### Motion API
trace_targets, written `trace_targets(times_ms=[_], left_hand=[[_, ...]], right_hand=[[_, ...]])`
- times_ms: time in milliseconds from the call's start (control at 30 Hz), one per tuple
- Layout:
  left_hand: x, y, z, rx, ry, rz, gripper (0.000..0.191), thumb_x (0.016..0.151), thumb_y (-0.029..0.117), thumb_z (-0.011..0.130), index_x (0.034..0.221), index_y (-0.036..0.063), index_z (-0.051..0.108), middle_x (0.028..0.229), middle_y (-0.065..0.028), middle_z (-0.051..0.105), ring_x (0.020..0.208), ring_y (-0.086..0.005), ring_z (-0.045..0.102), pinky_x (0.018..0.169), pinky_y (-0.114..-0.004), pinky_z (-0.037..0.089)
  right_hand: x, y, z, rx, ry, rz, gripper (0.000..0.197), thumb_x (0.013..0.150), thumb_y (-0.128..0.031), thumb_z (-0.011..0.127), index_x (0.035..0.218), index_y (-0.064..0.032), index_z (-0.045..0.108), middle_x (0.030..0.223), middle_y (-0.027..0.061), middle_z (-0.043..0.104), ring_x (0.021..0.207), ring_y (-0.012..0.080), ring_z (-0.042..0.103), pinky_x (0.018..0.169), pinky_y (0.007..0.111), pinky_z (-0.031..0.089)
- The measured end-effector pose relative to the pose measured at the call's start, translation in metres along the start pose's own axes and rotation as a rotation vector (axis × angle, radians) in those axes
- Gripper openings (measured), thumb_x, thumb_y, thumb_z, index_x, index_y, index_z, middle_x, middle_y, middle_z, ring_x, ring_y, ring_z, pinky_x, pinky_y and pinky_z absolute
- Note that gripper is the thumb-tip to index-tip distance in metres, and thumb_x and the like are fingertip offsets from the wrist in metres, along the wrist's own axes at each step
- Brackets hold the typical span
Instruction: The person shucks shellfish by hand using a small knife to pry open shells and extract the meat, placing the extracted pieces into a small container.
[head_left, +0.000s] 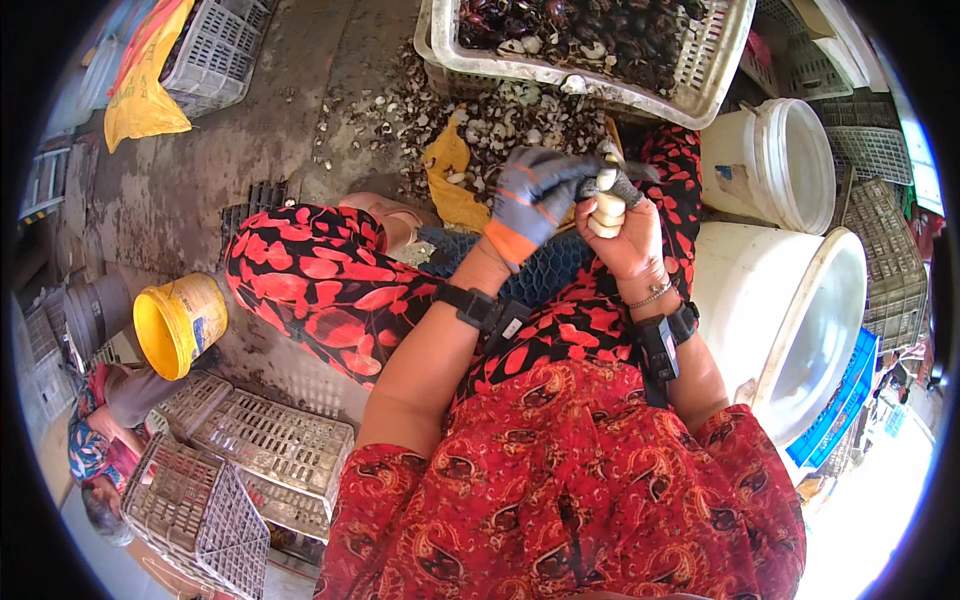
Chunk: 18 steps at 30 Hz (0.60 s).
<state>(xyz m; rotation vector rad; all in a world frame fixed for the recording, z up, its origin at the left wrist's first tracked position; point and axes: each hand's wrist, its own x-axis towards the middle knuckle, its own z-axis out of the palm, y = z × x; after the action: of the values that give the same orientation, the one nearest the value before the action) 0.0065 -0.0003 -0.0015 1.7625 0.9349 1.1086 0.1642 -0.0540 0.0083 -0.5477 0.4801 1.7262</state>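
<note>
My left hand (529, 195) wears a grey work glove with orange trim. Its fingers reach across to my right hand and blur with motion, so what they grip is unclear. My right hand (630, 236) is turned palm up with its fingers curled; cream covers wrap several fingers, and a dark grey cover sits on the thumb. Between its thumb and forefinger shows a small pale piece (606, 178), partly hidden by the glove. Beyond the hands, a white plastic crate (705, 112) holds dark reddish shellfish (570, 30). Discarded shell bits (517, 124) cover the floor below it.
White buckets (739, 161) and a large white tub (750, 300) stand close on my right. A yellow bucket (180, 322) and plastic crates (270, 435) are at left, near another person (112, 442). A yellow sack (146, 90) hangs by a far crate (225, 60).
</note>
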Motion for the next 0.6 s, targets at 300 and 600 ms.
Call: trace_targets(times_ms=[300,600], left_hand=[[-0.004,-0.013,0.0,-0.065,0.021,0.094,0.023,0.08,0.002,0.058,0.102,0.002,0.065,0.097,-0.0101,0.065,0.085,-0.0151,0.06,0.078,-0.028,0.047],[-0.007,-0.017,-0.005,-0.285,0.048,-0.212,0.024,0.08,0.004,0.06,0.103,0.0047,0.066,0.095,-0.0092,0.066,0.089,-0.0185,0.061,0.079,-0.029,0.048]], right_hand=[[0.001,-0.003,-0.005,-0.246,0.079,-0.033,0.026,0.085,-0.015,0.053,0.108,-0.0051,0.058,0.101,0.0096,0.061,0.088,0.0233,0.057,0.072,0.033,0.051],[0.0,0.0,-0.005,-0.125,0.056,-0.001,0.022,0.084,-0.015,0.053,0.104,-0.0067,0.058,0.101,0.0083,0.06,0.086,0.0224,0.054,0.071,0.033,0.049]])
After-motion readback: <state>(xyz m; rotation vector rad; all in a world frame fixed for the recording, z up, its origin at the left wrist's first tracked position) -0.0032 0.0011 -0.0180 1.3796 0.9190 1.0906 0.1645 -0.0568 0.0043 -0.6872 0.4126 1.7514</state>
